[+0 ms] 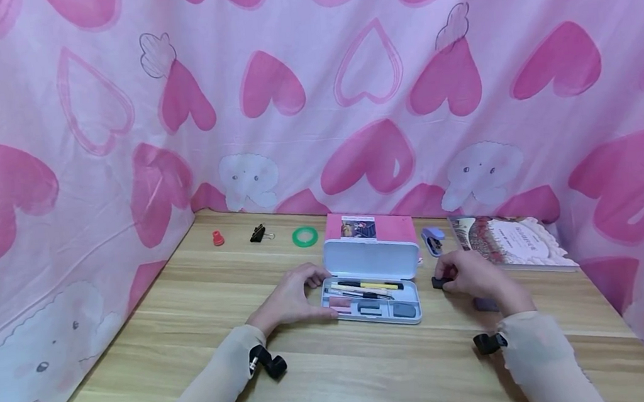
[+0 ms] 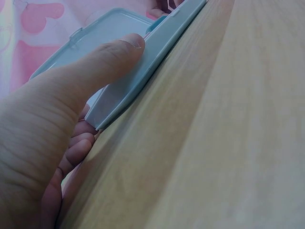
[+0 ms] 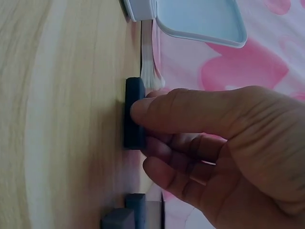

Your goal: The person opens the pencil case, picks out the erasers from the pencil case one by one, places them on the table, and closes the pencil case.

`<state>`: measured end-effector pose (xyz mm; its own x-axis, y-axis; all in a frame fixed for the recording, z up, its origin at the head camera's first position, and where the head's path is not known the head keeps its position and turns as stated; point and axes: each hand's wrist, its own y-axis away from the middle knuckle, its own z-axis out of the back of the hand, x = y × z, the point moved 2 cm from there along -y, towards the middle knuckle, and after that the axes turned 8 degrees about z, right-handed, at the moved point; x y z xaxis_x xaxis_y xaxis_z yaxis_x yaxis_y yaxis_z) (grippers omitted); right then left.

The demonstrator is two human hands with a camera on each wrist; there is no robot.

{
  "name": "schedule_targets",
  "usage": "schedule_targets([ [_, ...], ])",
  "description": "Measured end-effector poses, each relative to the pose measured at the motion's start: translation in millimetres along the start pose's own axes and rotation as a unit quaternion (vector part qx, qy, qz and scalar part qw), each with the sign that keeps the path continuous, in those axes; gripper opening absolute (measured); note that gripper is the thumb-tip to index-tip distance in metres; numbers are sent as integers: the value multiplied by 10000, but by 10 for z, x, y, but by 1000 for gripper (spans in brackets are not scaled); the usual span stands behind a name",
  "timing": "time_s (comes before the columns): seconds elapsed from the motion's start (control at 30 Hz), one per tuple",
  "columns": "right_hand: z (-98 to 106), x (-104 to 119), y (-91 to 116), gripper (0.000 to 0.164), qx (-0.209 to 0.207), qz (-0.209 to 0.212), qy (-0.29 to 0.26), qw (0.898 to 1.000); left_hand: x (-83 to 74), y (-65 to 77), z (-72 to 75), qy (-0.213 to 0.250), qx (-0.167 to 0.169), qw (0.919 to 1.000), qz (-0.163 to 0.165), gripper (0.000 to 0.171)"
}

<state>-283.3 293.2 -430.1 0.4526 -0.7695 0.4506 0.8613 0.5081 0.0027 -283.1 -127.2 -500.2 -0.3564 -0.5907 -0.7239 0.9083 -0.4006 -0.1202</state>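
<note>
A pale blue pencil case (image 1: 369, 258) lies with its lid up, holding several pens and pencils (image 1: 365, 289), a pink block (image 1: 339, 304) and dark grey blocks (image 1: 404, 310). At its left end my left hand (image 1: 298, 295) grips it, the thumb (image 2: 112, 59) over the front edge and the fingers round the side. Right of the case, my right hand (image 1: 469, 272) pinches a small black block (image 3: 134, 114) between thumb and fingers, close over the table. A dark grey block (image 1: 486, 303) lies just under the right wrist.
Behind the case lies a pink book (image 1: 398, 227). A purple stapler (image 1: 433, 241) and a picture book (image 1: 518, 243) are at the back right. Green tape (image 1: 304, 236), a black binder clip (image 1: 259, 234) and a small red object (image 1: 218, 238) sit back left. Pink curtains (image 1: 273, 82) surround the table.
</note>
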Motion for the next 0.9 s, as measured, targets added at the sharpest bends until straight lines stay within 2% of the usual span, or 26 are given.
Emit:
schedule_targets([
  [0.13, 78, 92, 15, 20, -141, 34, -15, 9999, 3, 2, -7, 0, 5, 10000, -1, 85],
  [0.33, 180, 402, -4, 20, -353, 575, -232, 9974, -1, 3, 1, 20, 2, 10000, 6, 85],
  [0.43, 128, 596, -28, 24, -98, 889, -518, 9946, 3, 5, 3, 29, -4, 10000, 8, 85],
  [0.53, -6, 747, -69, 27, 453, 1174, -821, 9886, 10, 12, -2, 45, -16, 10000, 0, 85],
  [0.67, -194, 853, -120, 27, 1151, 1272, -920, 9809, 13, 12, -15, 7, -5, 10000, 18, 86],
  [0.73, -250, 872, -135, 29, 1247, 1234, -818, 9811, 4, 11, -16, -27, 13, 10000, 44, 86],
  [0.9, -309, 879, -151, 33, 1151, 965, -435, 9877, -29, 7, 6, -33, 30, 9999, 93, 86],
])
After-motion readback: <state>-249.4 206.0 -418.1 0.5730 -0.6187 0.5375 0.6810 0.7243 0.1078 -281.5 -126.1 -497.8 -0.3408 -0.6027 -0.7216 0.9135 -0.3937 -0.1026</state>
